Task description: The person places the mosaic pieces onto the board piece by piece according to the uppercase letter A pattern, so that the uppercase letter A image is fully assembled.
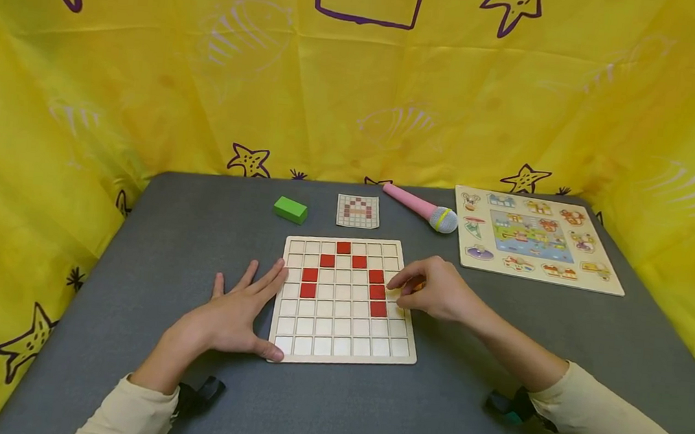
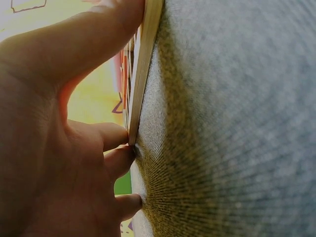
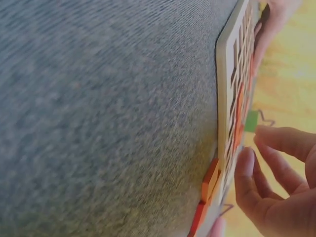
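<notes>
A wooden grid board (image 1: pixel 341 362) lies on the dark table, with several red square tiles (image 1: pixel 379 309) in its cells forming a peaked outline. My left hand (image 1: pixel 233 317) is spread along the board's left edge, thumb at the near corner and fingertips on its side. Over the right edge, beside the red tiles, hovers my right hand (image 1: pixel 440 290), fingers bent and thumb apart; nothing shows between them in the right wrist view. Below that hand, an orange tile (image 3: pixel 210 177) and a red tile (image 3: pixel 198 217) lie beside the board.
Behind the board lie a small pattern card (image 1: pixel 357 212), a green block (image 1: pixel 290 210) and a pink toy microphone (image 1: pixel 413 204). A picture puzzle board (image 1: pixel 535 273) sits at the back right. Yellow cloth (image 1: pixel 360 73) hangs round the table's back and sides.
</notes>
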A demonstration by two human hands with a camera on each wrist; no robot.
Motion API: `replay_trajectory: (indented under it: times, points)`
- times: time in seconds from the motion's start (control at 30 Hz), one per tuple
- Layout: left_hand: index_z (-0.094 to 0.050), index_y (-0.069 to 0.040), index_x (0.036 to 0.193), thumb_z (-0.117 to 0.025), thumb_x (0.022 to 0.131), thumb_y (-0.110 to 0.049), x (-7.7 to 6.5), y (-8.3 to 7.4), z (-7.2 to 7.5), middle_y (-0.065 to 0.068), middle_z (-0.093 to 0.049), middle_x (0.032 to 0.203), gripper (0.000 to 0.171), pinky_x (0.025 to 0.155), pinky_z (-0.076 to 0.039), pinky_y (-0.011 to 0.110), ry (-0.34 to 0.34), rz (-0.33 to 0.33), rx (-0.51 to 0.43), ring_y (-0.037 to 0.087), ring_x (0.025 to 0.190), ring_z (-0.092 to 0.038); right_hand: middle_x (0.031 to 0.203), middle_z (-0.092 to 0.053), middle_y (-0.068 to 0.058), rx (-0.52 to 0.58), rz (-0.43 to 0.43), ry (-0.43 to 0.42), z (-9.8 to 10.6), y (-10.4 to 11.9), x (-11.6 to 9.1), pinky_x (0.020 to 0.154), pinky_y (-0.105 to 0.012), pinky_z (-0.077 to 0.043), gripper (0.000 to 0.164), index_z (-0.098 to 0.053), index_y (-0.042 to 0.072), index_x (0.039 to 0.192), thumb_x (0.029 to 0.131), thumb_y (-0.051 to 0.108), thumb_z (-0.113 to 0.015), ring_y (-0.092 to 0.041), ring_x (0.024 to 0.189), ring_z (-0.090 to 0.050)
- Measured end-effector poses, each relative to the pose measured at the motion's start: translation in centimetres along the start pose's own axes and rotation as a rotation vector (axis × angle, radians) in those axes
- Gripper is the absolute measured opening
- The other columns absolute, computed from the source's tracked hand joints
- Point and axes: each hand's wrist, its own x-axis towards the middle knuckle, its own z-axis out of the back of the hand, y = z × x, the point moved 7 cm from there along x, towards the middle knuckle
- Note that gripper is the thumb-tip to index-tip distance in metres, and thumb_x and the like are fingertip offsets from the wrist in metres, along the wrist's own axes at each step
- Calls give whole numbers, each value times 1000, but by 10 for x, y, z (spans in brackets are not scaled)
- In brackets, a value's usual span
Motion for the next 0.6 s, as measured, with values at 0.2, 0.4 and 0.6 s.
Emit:
replay_trajectory:
  times: [0.2, 0.4, 0.6]
  points:
    - [-9, -19, 170, -88, 65, -71, 1, 1, -1, 2, -1, 178, 141, 107, 7, 88, 5, 2, 2, 49, 160, 3, 87, -75, -1, 9, -23, -37, 10, -9, -5, 68, -29, -52, 23, -83, 11, 103, 80, 5, -83, -16, 80, -66]
    - [-9, -19, 170, -88, 65, -71, 1, 1, 0, 2, -1, 178, 141, 108, 8, 87, 6, 3, 5, 49, 160, 4, 94, -78, -4, -6, -44, -72, 22, -21, -11, 67, -31, -52, 27, -81, 9, 107, 81, 8, -86, -18, 84, -66]
    - [-9, -19, 170, -87, 66, -71, 1, 1, 0, 2, -1, 178, 141, 107, 7, 88, 7, -1, -1, 49, 160, 4, 96, -78, -8, -21, -45, -87, 28, -29, -16, 67, -29, -52, 28, -80, 7, 108, 81, 5, -86, -19, 84, -64]
